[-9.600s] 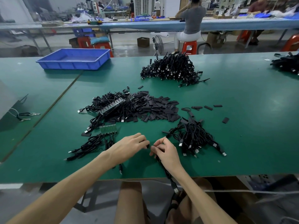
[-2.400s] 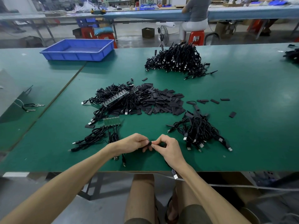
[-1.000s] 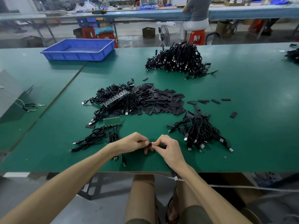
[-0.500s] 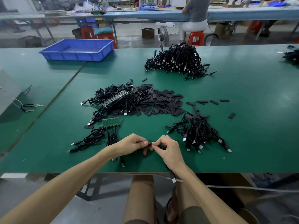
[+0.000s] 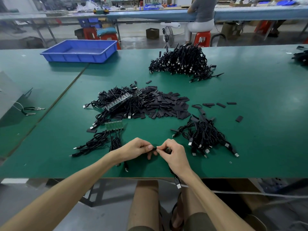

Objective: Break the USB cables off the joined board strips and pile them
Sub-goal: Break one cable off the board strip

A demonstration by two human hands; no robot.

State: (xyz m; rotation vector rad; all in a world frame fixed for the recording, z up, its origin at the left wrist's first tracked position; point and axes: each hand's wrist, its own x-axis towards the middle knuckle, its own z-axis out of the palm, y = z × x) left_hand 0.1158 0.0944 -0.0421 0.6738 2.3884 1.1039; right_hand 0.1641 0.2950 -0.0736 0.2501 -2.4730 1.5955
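Observation:
My left hand (image 5: 135,150) and my right hand (image 5: 175,155) meet near the table's front edge and pinch the two ends of a small black piece on one USB cable (image 5: 176,180), whose plug hangs over the edge below my right wrist. A green board strip (image 5: 114,125) with cables joined to it lies just beyond my left hand. A longer strip (image 5: 120,101) lies in a tangle of cables further back. To the right of my right hand lies a pile of loose cables (image 5: 205,137).
Black sleeves (image 5: 166,104) lie heaped mid-table. A big cable heap (image 5: 181,62) sits at the back, a blue tray (image 5: 80,50) at the back left, more cables (image 5: 301,57) at the far right edge. A person sits at the bench behind.
Both hands stay joined on the same small black piece over the last second. The cable's hanging plug sways slightly below my right wrist. The view has barely shifted.

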